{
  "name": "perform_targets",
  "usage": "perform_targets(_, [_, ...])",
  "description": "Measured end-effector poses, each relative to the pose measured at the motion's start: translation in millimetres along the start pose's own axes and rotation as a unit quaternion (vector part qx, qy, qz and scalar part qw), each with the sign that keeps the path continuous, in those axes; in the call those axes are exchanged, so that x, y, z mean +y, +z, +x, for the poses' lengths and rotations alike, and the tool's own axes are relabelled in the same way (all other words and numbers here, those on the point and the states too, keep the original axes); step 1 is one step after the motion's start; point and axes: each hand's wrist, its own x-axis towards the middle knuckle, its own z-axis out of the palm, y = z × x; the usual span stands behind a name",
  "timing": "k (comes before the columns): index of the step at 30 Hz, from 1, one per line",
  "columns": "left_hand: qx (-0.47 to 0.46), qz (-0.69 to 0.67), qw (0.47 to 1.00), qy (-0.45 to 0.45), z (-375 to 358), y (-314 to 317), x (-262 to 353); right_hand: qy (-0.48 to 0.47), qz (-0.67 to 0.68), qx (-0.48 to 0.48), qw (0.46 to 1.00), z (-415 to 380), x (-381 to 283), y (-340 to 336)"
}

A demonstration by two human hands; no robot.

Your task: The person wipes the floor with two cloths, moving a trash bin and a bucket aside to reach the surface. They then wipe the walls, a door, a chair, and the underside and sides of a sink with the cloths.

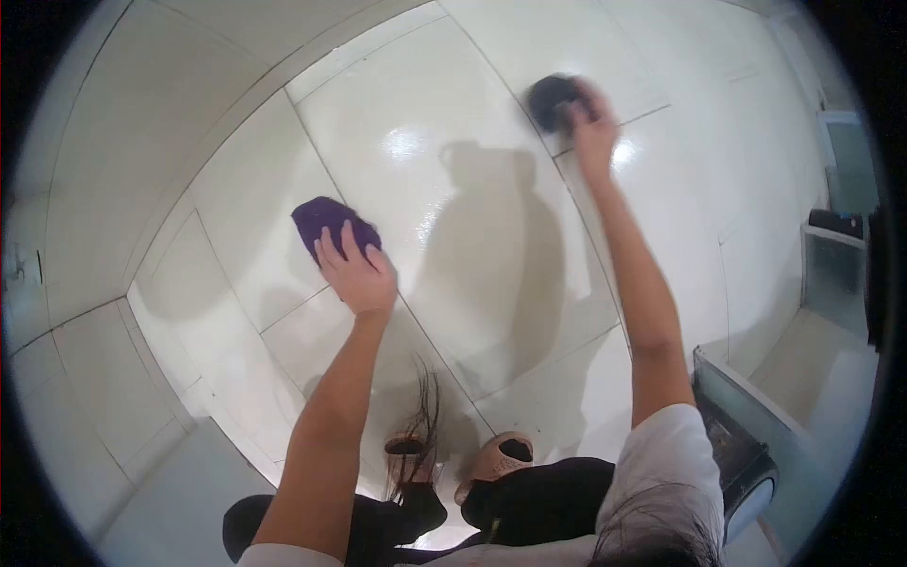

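My left hand [356,267] is pressed over a folded purple cloth [323,215] on the glossy white tiles, its fingers spread and curved onto the fabric. The cloth's far corner sticks out beyond the fingertips. Farther away, at the upper right, my right hand [591,123] grips a dark, bunched cloth [549,102]. Motion smears both that hand and its cloth, so the fold of the fabric is unclear. Both arms are stretched forward and wide apart over the tiled floor [378,113].
Tiled walls [123,161] rise at the left. My shoes [505,454] stand at the bottom centre, with strands of hair hanging nearby. On the right are a dark box-like object [732,439] and glass-sided panels [784,406]. A shadow falls across the middle tiles.
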Motion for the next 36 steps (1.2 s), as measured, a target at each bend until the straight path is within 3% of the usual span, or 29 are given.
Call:
perform_targets(1, [-0.014, 0.004, 1.000, -0.001, -3, 0, 1, -0.040, -0.078, 0.045, 0.995, 23, 2, -8])
perform_targets(3, [-0.013, -0.005, 1.000, -0.006, -6, 3, -5, 0.016, -0.136, 0.046, 0.990, 59, 34, 10])
perform_targets(4, [-0.023, -0.008, 1.000, -0.016, -2, 2, -3, -0.094, -0.269, 0.109, 0.952, 77, 60, 42])
perform_targets(5, [-0.034, -0.011, 0.999, -0.024, -2, 1, -1, -0.199, -0.393, 0.170, 0.882, 87, 80, 73])
perform_targets(7, [-0.034, -0.021, 0.999, -0.025, -1, 1, -1, -0.247, -0.401, 0.181, 0.863, 94, 60, 150])
perform_targets(8, [-0.034, -0.023, 0.999, -0.017, -1, 1, -2, -0.238, -0.353, 0.063, 0.903, 95, 55, 182])
perform_targets(10, [-0.036, -0.028, 0.999, -0.008, 1, -1, -4, -0.244, -0.245, 0.007, 0.938, 75, 55, 266])
perform_targets(11, [-0.036, -0.030, 0.999, -0.012, 0, -3, -8, -0.217, -0.190, -0.098, 0.952, 58, -6, 277])
perform_targets(12, [-0.040, -0.035, 0.998, -0.019, 0, -3, -10, -0.291, -0.198, -0.079, 0.933, 31, -19, 301])
perform_targets(13, [-0.042, -0.044, 0.998, -0.025, 1, -2, -8, -0.292, -0.132, -0.125, 0.939, 6, -25, 317])
perform_targets(15, [-0.024, -0.076, 0.996, -0.032, 3, -3, -8, -0.311, -0.046, -0.260, 0.913, -41, -46, 322])
perform_targets(18, [-0.019, -0.080, 0.996, -0.030, 4, -9, -7, -0.317, -0.129, -0.333, 0.879, -80, -75, 273])
perform_targets(19, [-0.031, -0.054, 0.998, -0.025, 3, -10, -7, -0.100, 0.018, -0.372, 0.923, -74, -81, 245])
perform_targets(20, [-0.033, -0.055, 0.998, -0.023, 3, -9, -7, 0.124, 0.165, -0.383, 0.900, -63, -82, 218])
perform_targets(22, [-0.036, -0.047, 0.998, -0.025, 1, -7, -7, 0.112, 0.138, -0.264, 0.948, -23, -88, 157])
perform_targets(24, [-0.039, -0.033, 0.998, -0.024, 0, -4, -8, 0.143, 0.288, -0.145, 0.936, 24, -72, 105])
perform_targets(26, [-0.042, -0.024, 0.998, -0.034, 1, -3, -6, 0.136, 0.222, -0.076, 0.962, 51, -62, 76])
perform_targets(28, [-0.041, -0.027, 0.998, -0.032, 1, -3, -6, -0.005, -0.108, -0.024, 0.994, 60, -5, 96])
perform_targets(29, [-0.040, -0.034, 0.998, -0.033, 2, -4, -5, -0.063, -0.303, -0.003, 0.951, 53, 11, 115])
perform_targets(30, [-0.042, -0.035, 0.998, -0.032, 2, -4, -6, -0.162, -0.325, -0.005, 0.932, 39, 5, 132])
perform_targets(33, [-0.057, -0.030, 0.997, -0.042, 4, -8, -4, -0.265, -0.190, -0.111, 0.939, 5, -7, 211])
perform_targets(35, [-0.047, -0.050, 0.997, -0.041, 3, -9, -3, -0.244, -0.137, -0.196, 0.940, -33, -39, 246])
perform_targets(36, [-0.059, -0.061, 0.995, -0.047, 2, -12, -3, -0.103, -0.056, -0.196, 0.974, -42, -55, 259])
